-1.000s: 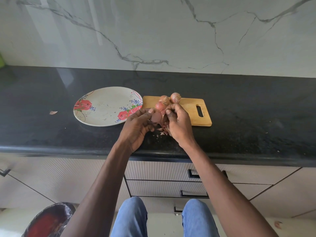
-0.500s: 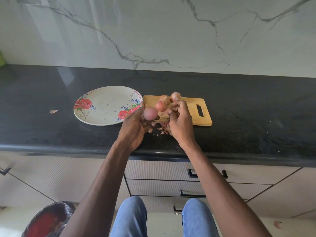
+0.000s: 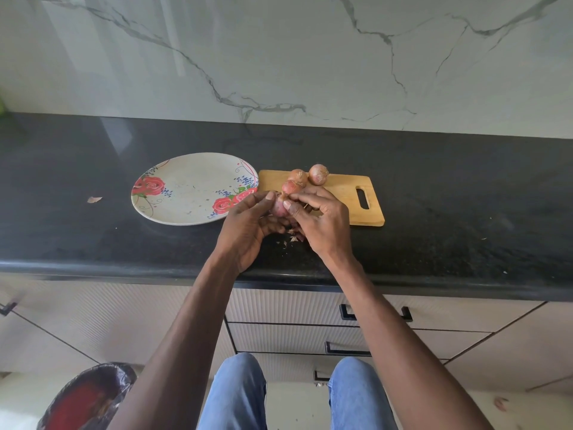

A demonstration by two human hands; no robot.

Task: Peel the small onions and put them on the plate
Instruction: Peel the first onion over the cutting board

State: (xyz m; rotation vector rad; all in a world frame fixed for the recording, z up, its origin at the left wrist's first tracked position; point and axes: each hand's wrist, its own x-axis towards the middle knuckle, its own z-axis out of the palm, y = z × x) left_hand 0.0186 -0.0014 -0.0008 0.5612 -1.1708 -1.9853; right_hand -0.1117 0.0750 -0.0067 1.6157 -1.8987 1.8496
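Observation:
A small pink onion (image 3: 279, 207) sits between my two hands, just above the counter in front of the cutting board. My left hand (image 3: 248, 225) grips it from the left with curled fingers. My right hand (image 3: 319, 221) pinches its top with thumb and fingertips. Three unpeeled onions (image 3: 317, 174) lie on the left end of the wooden cutting board (image 3: 347, 197). The floral plate (image 3: 189, 189) lies to the left of the board with no onion on it.
Bits of onion skin (image 3: 291, 239) lie on the black counter under my hands. One loose skin flake (image 3: 94, 199) lies left of the plate. A lined bin (image 3: 86, 398) stands on the floor at the lower left. Drawers run below the counter edge.
My left hand had lifted the onion away to the left; now both hands have come together again, and my right fingers are back on the onion's top.

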